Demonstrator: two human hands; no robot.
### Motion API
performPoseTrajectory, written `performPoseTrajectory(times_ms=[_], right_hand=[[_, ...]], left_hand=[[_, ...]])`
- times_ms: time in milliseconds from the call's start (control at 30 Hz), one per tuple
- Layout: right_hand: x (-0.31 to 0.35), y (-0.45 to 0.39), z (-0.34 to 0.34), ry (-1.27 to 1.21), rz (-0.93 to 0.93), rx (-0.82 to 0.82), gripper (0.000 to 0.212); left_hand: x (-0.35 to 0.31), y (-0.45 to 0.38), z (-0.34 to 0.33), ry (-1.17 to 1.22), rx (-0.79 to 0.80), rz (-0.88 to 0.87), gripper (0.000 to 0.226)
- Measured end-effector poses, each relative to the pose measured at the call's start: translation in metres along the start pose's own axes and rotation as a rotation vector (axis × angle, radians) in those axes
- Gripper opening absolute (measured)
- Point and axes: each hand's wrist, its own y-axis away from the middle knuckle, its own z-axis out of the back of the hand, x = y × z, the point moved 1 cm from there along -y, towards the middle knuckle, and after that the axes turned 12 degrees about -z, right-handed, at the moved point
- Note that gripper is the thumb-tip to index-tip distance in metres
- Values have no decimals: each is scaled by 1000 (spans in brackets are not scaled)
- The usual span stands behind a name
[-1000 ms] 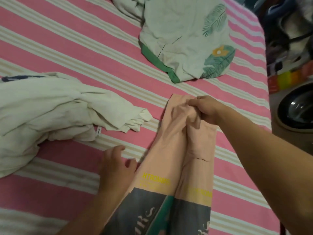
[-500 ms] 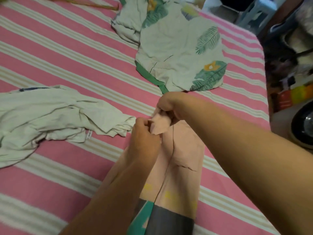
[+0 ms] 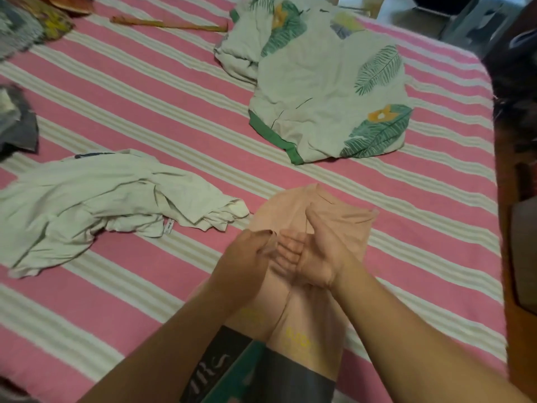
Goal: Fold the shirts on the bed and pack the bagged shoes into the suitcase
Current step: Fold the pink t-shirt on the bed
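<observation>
Peach shirt (image 3: 343, 225) now spreads wider on the striped bed (image 3: 145, 112), left hand (image 3: 247, 257) pinching its edge, right hand (image 3: 313, 257) no longer clenched, pressing flat.

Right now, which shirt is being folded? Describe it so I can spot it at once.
On the pink striped bed, look at the near edge, where both hands meet. The peach shirt lies lengthwise under them, right of the crumpled white shirt. Only it is peach, with a dark printed band at its near end.
</observation>
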Motion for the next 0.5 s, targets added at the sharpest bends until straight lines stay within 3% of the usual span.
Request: performPoseTrajectory(times_ms=[133,233,333,433,500], right_hand=[[-44,11,13,-63,63,164,43],[-59,11,37,-175,147,182,24],[-73,6,68,-300,102,62,37],[-89,-7,98,-384,82,-171,39],[-94,-13,106,-243,114,-268,30]], left_hand=[[-4,0,-44,-104,407,-69,45],[-12,4,-64,-446,585,-134,62],[-15,16,-78,-614,601,-229,64],[2,26,-84,-409,542,-56,54],[19,24,-83,-456,479,-49,47]])
